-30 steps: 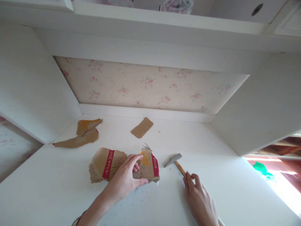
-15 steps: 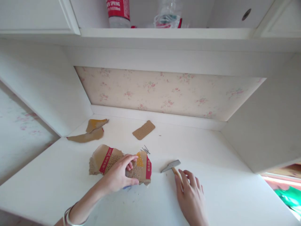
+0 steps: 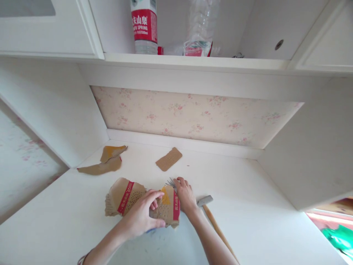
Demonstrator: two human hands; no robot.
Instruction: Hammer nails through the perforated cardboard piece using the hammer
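Note:
A torn piece of brown cardboard (image 3: pixel 124 195) with red printed strips and many small holes lies on the white tabletop. My left hand (image 3: pixel 143 211) is closed on its middle, thumb at the near edge and fingers curled over the top. Just past the cardboard's far right corner is a small pile of thin grey nails (image 3: pixel 170 182). The bent fingers of my right hand (image 3: pixel 185 193) reach down to this pile; their tips are partly hidden, and I cannot see what is between them. Right of that forearm rests a hammer (image 3: pixel 205 201) with a wooden handle, untouched by the fingers.
A small perforated cardboard rectangle (image 3: pixel 169 159) lies farther back. Torn cardboard scraps (image 3: pixel 103 167) are at the back left. Overhead, a shelf (image 3: pixel 171 60) holds a red-labelled bottle (image 3: pixel 145 27) and a clear plastic bottle (image 3: pixel 202 25). White side panels (image 3: pixel 300 147) flank the tabletop.
My right hand has let go of the hammer handle and moved left and away from me to the nails. The left hand stays on the cardboard. The camera view has tilted up slightly.

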